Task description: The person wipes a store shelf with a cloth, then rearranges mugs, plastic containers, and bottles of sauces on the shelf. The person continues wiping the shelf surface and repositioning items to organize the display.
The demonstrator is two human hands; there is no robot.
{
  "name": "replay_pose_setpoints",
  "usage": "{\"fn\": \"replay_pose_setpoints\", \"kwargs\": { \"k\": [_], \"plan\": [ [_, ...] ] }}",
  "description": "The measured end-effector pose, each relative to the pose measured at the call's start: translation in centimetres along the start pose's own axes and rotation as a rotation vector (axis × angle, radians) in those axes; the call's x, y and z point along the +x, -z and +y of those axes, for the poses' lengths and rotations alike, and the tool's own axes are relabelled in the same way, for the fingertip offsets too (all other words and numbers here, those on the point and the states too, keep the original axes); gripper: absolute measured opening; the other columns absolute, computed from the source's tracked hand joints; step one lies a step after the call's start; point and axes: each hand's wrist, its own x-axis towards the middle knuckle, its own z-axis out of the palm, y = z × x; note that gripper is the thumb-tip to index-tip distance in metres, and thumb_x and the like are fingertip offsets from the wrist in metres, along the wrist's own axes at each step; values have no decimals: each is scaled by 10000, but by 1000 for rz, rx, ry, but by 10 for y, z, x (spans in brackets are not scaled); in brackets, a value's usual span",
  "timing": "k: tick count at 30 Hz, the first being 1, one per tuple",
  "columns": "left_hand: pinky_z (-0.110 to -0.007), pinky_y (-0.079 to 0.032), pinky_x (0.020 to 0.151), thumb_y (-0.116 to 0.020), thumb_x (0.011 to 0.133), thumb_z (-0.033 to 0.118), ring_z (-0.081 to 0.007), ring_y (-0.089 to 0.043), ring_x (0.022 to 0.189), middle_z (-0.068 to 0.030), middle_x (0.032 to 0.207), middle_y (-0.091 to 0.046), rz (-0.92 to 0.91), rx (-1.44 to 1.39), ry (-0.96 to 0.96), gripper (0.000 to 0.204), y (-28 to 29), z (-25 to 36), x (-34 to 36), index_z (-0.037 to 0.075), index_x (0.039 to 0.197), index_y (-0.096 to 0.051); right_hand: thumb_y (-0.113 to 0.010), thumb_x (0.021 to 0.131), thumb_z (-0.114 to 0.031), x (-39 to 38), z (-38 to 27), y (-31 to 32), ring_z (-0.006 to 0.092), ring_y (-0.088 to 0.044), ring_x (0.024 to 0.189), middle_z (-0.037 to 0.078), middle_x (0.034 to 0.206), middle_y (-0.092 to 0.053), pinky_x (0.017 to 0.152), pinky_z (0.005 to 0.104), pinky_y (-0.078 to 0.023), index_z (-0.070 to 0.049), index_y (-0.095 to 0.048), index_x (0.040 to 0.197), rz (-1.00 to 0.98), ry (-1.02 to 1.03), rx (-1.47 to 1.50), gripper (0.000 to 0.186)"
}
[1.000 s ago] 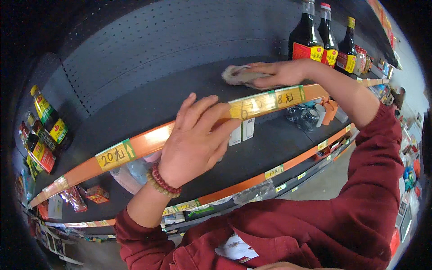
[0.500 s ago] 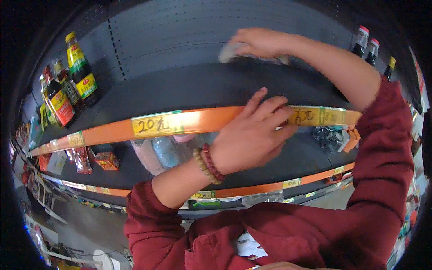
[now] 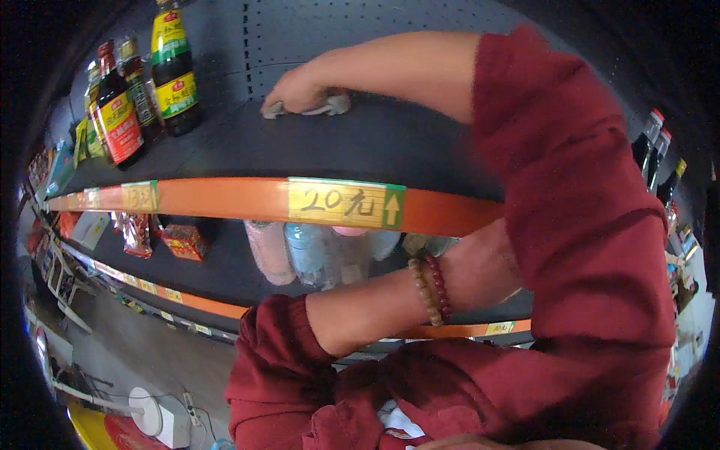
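Note:
My right hand [image 3: 298, 88] is closed on a crumpled pale grey cloth [image 3: 335, 105] and presses it against the dark upper shelf [image 3: 247, 150], close to the perforated back panel. Bits of the cloth stick out on both sides of the fingers. The right arm reaches across my front in a dark red sleeve. Below the orange shelf edge [image 3: 217, 196] is my left hand [image 3: 484, 262], with two bead bracelets [image 3: 430, 289] on its wrist. Its fingers are hidden behind the right sleeve.
Sauce bottles stand at the left end of the upper shelf, among them a tall yellow-labelled bottle [image 3: 176, 82] and a red-labelled bottle [image 3: 118, 120]. More dark bottles [image 3: 656, 154] are at the right. The lower shelf holds a small red box [image 3: 184, 241] and plastic bottles [image 3: 305, 251].
My right hand has swept left along the shelf with the cloth. The view has shifted to the right, and my right sleeve now covers the left hand's fingers.

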Motion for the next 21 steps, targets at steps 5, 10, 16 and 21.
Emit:
{"fn": "replay_pose_setpoints", "kwargs": {
  "k": [5, 10, 16, 21],
  "plan": [
    [-534, -233, 1026, -479, 762, 230, -267, -374, 1197, -93, 1126, -499, -258, 363, -165, 369, 13, 6, 24, 94, 1096, -554, -431, 827, -86, -90, 87, -73, 336, -484, 1093, 177, 1255, -463, 906, 415, -389, -173, -395, 1307, 65, -62, 77, 489],
    [-525, -206, 1041, -595, 676, 266, -249, -364, 1204, -40, 1174, -470, -232, 448, -114, 504, 13, 8, 26, 183, 1167, -517, -432, 835, -63, -224, 117, -118, 311, -457, 1138, 156, 1261, -463, 956, 364, -362, -120, -419, 1282, 75, -268, 250, 451],
    [-507, -222, 1039, -675, 611, 177, -261, -366, 1205, -41, 1212, -450, -316, 331, -17, 585, 17, 17, 36, 203, 1173, -515, -442, 828, -78, -362, 141, -160, 313, -471, 1120, 164, 1234, -482, 945, 362, -374, -134, -434, 1276, -1, -621, 294, 452],
    [-508, -232, 1035, -680, 616, 150, -280, -368, 1198, -45, 1210, -452, -387, 379, 32, 588, 21, 20, 40, 223, 1178, -521, -451, 821, -119, -387, 116, -147, 328, -566, 955, 181, 1187, -508, 825, 390, -453, -130, -445, 1267, -110, -923, 349, 446]
  ]
}}
